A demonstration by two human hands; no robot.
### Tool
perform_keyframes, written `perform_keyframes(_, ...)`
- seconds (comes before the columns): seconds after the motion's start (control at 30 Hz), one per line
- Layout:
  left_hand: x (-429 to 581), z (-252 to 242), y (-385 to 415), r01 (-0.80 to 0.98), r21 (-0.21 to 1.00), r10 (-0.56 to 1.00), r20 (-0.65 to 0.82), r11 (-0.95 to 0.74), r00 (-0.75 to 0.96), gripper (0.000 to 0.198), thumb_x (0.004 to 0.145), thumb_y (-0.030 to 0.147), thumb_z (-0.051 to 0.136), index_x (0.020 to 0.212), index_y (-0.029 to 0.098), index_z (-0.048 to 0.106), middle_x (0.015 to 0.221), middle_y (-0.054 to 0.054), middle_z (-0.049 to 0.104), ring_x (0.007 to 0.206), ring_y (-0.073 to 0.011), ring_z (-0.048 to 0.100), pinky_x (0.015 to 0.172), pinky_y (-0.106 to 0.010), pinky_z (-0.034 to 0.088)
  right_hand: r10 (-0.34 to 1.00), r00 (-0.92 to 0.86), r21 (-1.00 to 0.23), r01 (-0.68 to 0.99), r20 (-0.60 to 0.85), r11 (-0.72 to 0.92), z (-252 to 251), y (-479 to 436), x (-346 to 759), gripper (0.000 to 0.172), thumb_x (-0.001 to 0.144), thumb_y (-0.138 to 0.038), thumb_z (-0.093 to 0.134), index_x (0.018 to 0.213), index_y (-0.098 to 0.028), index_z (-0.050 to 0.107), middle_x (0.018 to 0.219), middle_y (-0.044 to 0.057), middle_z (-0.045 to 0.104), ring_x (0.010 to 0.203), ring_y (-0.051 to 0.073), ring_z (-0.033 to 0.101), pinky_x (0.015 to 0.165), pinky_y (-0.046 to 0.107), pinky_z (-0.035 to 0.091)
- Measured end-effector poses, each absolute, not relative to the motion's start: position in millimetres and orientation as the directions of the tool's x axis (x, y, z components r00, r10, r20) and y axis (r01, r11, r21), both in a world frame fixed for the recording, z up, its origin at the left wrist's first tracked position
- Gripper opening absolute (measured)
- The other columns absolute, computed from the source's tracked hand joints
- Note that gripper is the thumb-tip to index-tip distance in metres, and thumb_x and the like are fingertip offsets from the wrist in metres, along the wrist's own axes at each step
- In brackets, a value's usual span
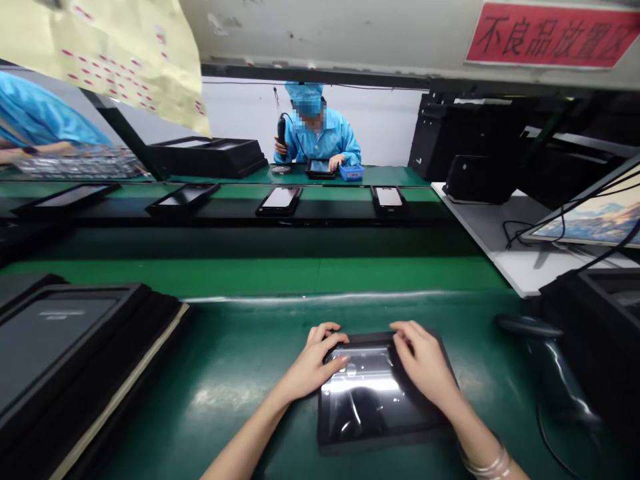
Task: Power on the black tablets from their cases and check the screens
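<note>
A black tablet with a glossy screen lies flat on the green mat right in front of me. My left hand rests on its far left corner, fingers curled over the edge and thumb on the glass. My right hand lies over the far right part of the screen, fingers bent down onto the top edge. Both hands touch the tablet without lifting it.
A stack of black trays sits at my left. A handheld scanner and black boxes stand at the right. Several tablets ride the conveyor beyond. A person in blue works opposite; a monitor sits right.
</note>
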State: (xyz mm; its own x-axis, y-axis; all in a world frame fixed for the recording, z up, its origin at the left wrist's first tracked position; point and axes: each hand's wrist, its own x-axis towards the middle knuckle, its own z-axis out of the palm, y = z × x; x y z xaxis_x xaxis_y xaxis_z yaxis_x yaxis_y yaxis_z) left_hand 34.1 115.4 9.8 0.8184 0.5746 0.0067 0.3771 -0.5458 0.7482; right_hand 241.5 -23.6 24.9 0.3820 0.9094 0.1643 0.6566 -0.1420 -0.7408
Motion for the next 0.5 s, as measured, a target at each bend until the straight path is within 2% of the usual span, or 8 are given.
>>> perform_keyframes(0.1,33.4,6.9,113.4,0.38,0.766,0.607,0.017,-0.519,0.795,0.024,0.083,0.034,0.056,0.104,0.025,0.063,0.119,-0.009,0.051,0.119,-0.028,0.044,0.104,-0.046,0.035,0.851,0.525,-0.797,0.529,0.037,-0.292,24.0,-62.7,268.2,0.031,0.091,-0.037,0.037,0.102,-0.017,0.058,0.078,0.005,0.064,0.069,0.018,0.061,0.065,0.031,0.049)
perform_keyframes(0.17,33.0,4.1,112.0,0.386,0.782,0.647,0.029,-0.49,0.762,0.022,0.082,0.035,0.057,0.1,0.023,0.061,0.117,-0.009,0.05,0.118,-0.0278,0.045,0.104,-0.046,0.036,0.832,0.549,-0.812,0.452,-0.072,-0.368,19.9,-89.2,276.6,0.038,0.089,-0.043,0.037,0.105,-0.016,0.057,0.066,0.001,0.06,0.054,0.017,0.059,0.051,0.028,0.047)
perform_keyframes(0.23,33.5,2.2,111.3,0.391,0.798,0.682,0.035,-0.459,0.731,0.021,0.08,0.036,0.059,0.095,0.022,0.059,0.114,-0.009,0.049,0.116,-0.0273,0.047,0.102,-0.045,0.037,0.829,0.537,-0.813,0.406,-0.158,-0.418,14.0,-110.3,276.0,0.043,0.088,-0.046,0.037,0.108,-0.014,0.057,0.063,0.0,0.06,0.047,0.016,0.057,0.043,0.027,0.045)
perform_keyframes(0.3,34.9,1.5,111.1,0.39,0.812,0.701,0.034,-0.435,0.712,0.021,0.077,0.037,0.061,0.091,0.021,0.059,0.111,-0.009,0.05,0.115,-0.0268,0.049,0.101,-0.044,0.038,0.827,0.525,-0.803,0.394,-0.202,-0.447,7.9,-123.3,269.3,0.045,0.086,-0.048,0.038,0.109,-0.014,0.058,0.061,0.0,0.06,0.047,0.017,0.058,0.043,0.027,0.046)
perform_keyframes(0.4,37.2,1.9,109.9,0.397,0.823,0.729,0.03,-0.406,0.684,0.022,0.074,0.038,0.063,0.088,0.021,0.061,0.109,-0.009,0.052,0.114,-0.0273,0.05,0.102,-0.044,0.039,0.814,0.548,-0.772,0.427,-0.193,-0.471,1.3,-128.2,257.2,0.048,0.086,-0.051,0.036,0.108,-0.016,0.06,0.063,0.002,0.06,0.05,0.019,0.06,0.051,0.031,0.05)
perform_keyframes(0.5,33.5,2.1,105.1,0.422,0.832,0.776,0.017,-0.361,0.63,0.028,0.075,0.041,0.061,0.094,0.021,0.064,0.109,-0.009,0.053,0.113,-0.027,0.052,0.1,-0.043,0.042,0.788,0.602,-0.725,0.486,-0.127,-0.488,-1.8,-123.1,249.8,0.048,0.087,-0.05,0.033,0.11,-0.018,0.059,0.085,0.008,0.064,0.063,0.02,0.063,0.063,0.035,0.052)
